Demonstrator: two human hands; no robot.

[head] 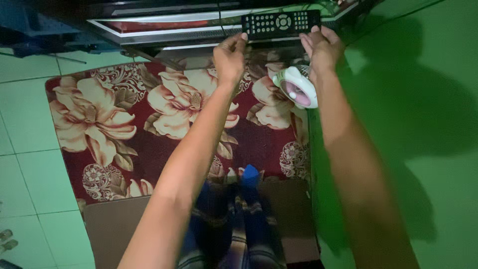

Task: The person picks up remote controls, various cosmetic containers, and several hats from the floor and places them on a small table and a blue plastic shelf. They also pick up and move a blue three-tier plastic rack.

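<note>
A black remote control (280,23) with rows of pale buttons is held level between both hands, in front of a low cabinet. My left hand (229,55) pinches its left end with thumb and fingers. My right hand (322,47) grips its right end. Both arms reach forward from the bottom of the view. Just below the right wrist a small white and pink fan (296,86) lies on the floor beside the wall.
A dark red carpet (149,114) with big cream flowers covers the tiled floor (27,144). A green wall (413,129) runs along the right. A low cabinet with a glass shelf (164,27) stands ahead. My legs in dark patterned cloth (234,229) show below.
</note>
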